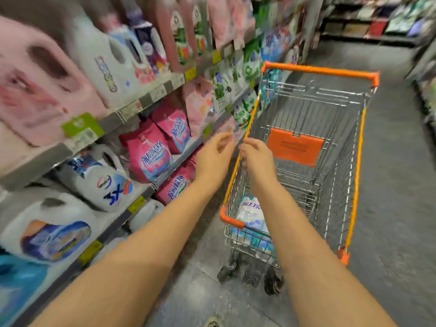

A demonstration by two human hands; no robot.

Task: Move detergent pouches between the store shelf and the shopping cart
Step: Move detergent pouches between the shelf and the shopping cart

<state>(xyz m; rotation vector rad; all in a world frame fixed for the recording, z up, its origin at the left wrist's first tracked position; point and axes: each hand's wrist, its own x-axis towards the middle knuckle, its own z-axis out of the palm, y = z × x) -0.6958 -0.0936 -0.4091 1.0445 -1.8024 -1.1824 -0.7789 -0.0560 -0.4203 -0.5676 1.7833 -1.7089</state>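
Pink detergent pouches [151,154] stand on the middle shelf at my left, with more pink pouches [175,186] on the shelf below. A white and blue pouch [251,215] lies in the near end of the wire shopping cart [318,70]. Both arms reach forward. My left hand [213,159] hovers between the shelf edge and the cart's left rim, fingers relaxed and blurred, holding nothing. My right hand [257,159] is at the cart's orange left rim with fingers loosely curled and nothing in it. Whether it touches the rim I cannot tell.
White detergent jugs [99,182] fill the lower left shelves, and pink and white jugs [111,64] the upper shelf. Green and white pouches [221,88] stand farther along. An orange child-seat flap [295,147] sits inside the cart. Grey aisle floor [396,185] runs to the right.
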